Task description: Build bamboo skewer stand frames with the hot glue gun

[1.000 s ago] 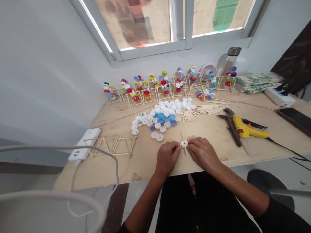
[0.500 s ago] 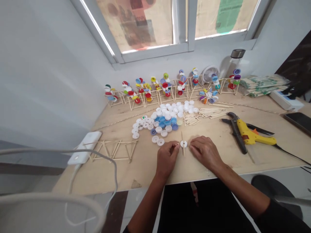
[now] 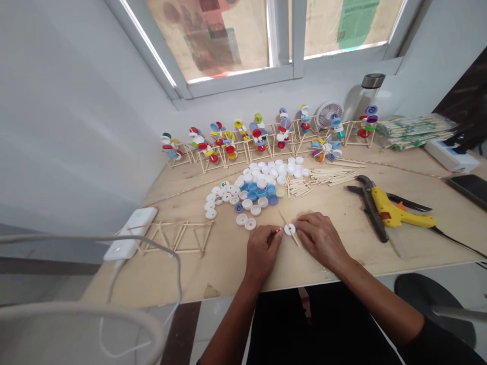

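A white bottle cap (image 3: 289, 229) lies on the table between my hands, with a thin wooden stick (image 3: 283, 218) slanting across it and sticking out at both ends. At the cap's left side my left hand (image 3: 265, 249) is closed in a pinch; a tiny pale tip shows at its fingertips, too small to name. My right hand (image 3: 320, 239) has its fingers bent together, the thumb and fingertips touching the cap's right edge. Beyond them spreads a heap of white and blue bottle caps (image 3: 262, 183), beside short cut sticks (image 3: 299, 186).
A yellow glue gun (image 3: 395, 210) and black-handled cutters (image 3: 371, 210) lie to the right. Stick frames with coloured cap wheels (image 3: 256, 133) line the back. A bare stick frame (image 3: 175, 238) and a white power strip (image 3: 131, 233) stand left; a cable (image 3: 179, 268) crosses there.
The cap and its stick have turned, so the stick now slants from upper left to lower right. My right fingertips have come against the cap. My left hand stays pinched beside it.
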Available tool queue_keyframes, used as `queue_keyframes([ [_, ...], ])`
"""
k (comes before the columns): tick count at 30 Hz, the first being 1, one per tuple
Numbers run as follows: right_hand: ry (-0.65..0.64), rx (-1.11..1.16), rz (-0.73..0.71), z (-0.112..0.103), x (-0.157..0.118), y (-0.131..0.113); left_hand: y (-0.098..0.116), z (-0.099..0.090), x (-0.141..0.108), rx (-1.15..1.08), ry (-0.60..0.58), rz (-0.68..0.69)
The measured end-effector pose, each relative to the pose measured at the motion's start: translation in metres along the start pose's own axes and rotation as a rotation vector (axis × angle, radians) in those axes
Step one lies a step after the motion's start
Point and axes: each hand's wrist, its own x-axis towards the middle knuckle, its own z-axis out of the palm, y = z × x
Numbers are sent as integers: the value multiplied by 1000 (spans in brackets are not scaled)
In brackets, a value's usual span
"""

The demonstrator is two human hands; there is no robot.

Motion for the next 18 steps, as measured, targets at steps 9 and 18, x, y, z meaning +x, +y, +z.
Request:
queue_keyframes([
  [9, -12, -2, -14, -1, -1, -1, 2, 0, 1, 13, -27, -8],
  [18, -8, -14, -21, -1, -1, 0, 3, 0, 2, 68, -25, -2],
])
